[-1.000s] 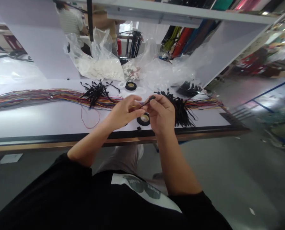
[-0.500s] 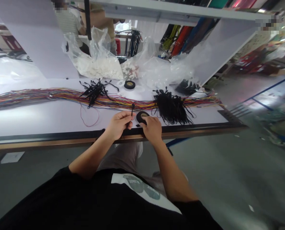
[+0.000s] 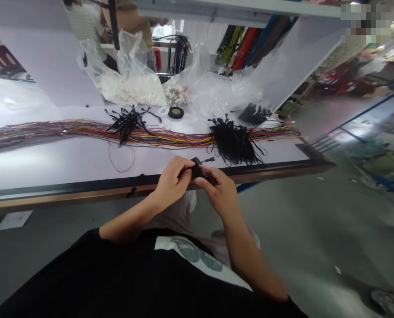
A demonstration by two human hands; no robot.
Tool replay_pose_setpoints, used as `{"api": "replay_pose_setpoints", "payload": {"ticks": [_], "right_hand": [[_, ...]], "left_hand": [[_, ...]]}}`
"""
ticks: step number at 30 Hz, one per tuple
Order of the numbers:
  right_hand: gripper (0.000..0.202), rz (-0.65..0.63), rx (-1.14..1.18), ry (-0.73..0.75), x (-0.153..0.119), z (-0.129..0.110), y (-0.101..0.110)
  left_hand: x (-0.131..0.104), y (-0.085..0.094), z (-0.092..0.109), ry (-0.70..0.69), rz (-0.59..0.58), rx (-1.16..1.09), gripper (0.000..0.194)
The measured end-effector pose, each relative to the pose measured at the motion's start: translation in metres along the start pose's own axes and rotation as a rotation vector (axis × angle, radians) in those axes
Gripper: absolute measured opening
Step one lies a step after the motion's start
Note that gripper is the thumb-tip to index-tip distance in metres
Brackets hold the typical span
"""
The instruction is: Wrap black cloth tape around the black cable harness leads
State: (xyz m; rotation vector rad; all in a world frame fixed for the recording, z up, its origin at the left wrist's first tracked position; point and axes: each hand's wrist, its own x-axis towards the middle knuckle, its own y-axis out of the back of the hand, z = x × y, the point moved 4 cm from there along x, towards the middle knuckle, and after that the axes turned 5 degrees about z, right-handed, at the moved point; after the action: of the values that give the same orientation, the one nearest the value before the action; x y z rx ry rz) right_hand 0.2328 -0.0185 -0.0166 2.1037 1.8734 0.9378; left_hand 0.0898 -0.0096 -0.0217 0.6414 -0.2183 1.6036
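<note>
My left hand (image 3: 175, 177) is closed, thumb and fingers pinching a short black cable whose connector end (image 3: 211, 159) sticks out to the right. My right hand (image 3: 219, 185) is closed around a roll of black tape (image 3: 197, 170), which sits between both hands at the table's front edge. The fingers cover much of the roll and most of the cable. Just beyond the hands runs a long bundle of coloured wires (image 3: 170, 138). A pile of black cables with connectors (image 3: 233, 141) lies across it to the right, and a smaller pile (image 3: 127, 126) to the left.
Another tape roll (image 3: 176, 113) lies behind the wires. Clear plastic bags with white parts (image 3: 130, 90) stand along the back. A loose red wire loop (image 3: 121, 159) lies left of my hands. Beyond the shelf opening a person (image 3: 84, 26) is partly visible.
My right hand has lifted the tape roll from the table and brought it to the cable. The cable in my left hand has turned from upright to pointing right.
</note>
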Motion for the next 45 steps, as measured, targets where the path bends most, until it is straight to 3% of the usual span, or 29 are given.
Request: {"api": "replay_pose_setpoints", "payload": {"ticks": [5, 10, 16, 20, 24, 29, 35, 40, 45], "right_hand": [[0.033, 0.013, -0.104, 0.056, -0.003, -0.005, 0.004], [0.041, -0.027, -0.373, 0.162, -0.003, -0.013, 0.005], [0.033, -0.079, -0.463, 0.293, -0.006, -0.009, 0.006], [0.033, -0.008, -0.505, 0.283, -0.007, -0.003, 0.006], [0.027, 0.038, -0.575, 0.303, -0.007, -0.003, 0.001], [0.024, 0.133, -0.44, 0.275, -0.008, 0.001, 0.005], [0.023, 0.186, -0.298, 0.156, -0.015, -0.001, 0.015], [0.019, 0.14, -0.144, 0.028, -0.017, -0.005, 0.016], [0.016, 0.111, -0.043, -0.013, -0.019, -0.01, 0.016]], "left_hand": [[-0.003, 0.001, 0.004, 0.065, -0.046, -0.034, 0.008], [-0.001, 0.0, 0.006, 0.083, -0.123, -0.005, 0.006], [-0.003, -0.005, 0.0, 0.156, -0.14, 0.01, 0.01], [-0.007, -0.012, -0.005, 0.352, -0.123, -0.243, 0.014], [-0.011, -0.023, -0.01, 0.585, -0.138, -0.613, 0.03], [-0.013, -0.029, -0.01, 0.745, -0.188, -0.847, 0.033], [-0.008, -0.026, -0.005, 0.662, -0.045, -0.82, 0.022], [-0.009, -0.023, -0.001, 0.521, 0.007, -0.564, 0.005], [-0.007, -0.015, 0.001, 0.368, 0.042, -0.285, 0.007]]}}
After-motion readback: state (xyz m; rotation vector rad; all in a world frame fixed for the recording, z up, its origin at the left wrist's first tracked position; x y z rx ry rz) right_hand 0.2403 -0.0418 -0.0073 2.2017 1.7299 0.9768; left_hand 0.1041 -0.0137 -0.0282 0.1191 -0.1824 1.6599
